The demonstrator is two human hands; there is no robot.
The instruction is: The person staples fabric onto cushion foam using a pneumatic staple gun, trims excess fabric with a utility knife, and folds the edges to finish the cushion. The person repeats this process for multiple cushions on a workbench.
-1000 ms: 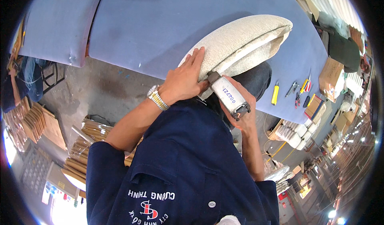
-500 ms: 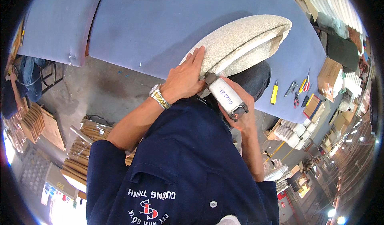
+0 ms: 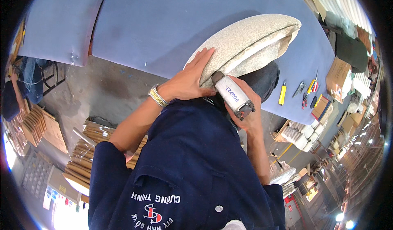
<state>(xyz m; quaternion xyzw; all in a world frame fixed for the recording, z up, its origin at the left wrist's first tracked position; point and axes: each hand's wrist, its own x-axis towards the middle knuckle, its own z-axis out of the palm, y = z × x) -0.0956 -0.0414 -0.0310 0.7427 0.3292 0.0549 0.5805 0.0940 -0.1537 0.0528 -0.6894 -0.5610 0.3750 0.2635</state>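
A curved cushion (image 3: 245,40) covered in beige speckled fabric leans over my dark-trousered leg and the blue tabletop. Its folded fabric edge and a pale strip face me. My left hand (image 3: 192,76) grips its near left end, fingers along the outer side and thumb pressed at the fabric edge. In my right hand (image 3: 247,103) is a white and dark staple gun (image 3: 232,94), held by its body, most of the fingers hidden beneath. The dark nose of the gun sits against the cushion's near edge, just beside my left thumb.
A blue-covered table (image 3: 155,25) spreads ahead. On its right lie a yellow-handled knife (image 3: 282,93), several pliers and cutters (image 3: 313,85), and a cardboard box (image 3: 339,76). Stacked wrapped brown pieces (image 3: 88,148) stand at my left; another person (image 3: 30,83) is at the far left.
My left hand has shifted on the cushion, its thumb now stretched toward the staple gun's nose. The gun and my right hand have moved slightly right, and the cushion has tilted a little.
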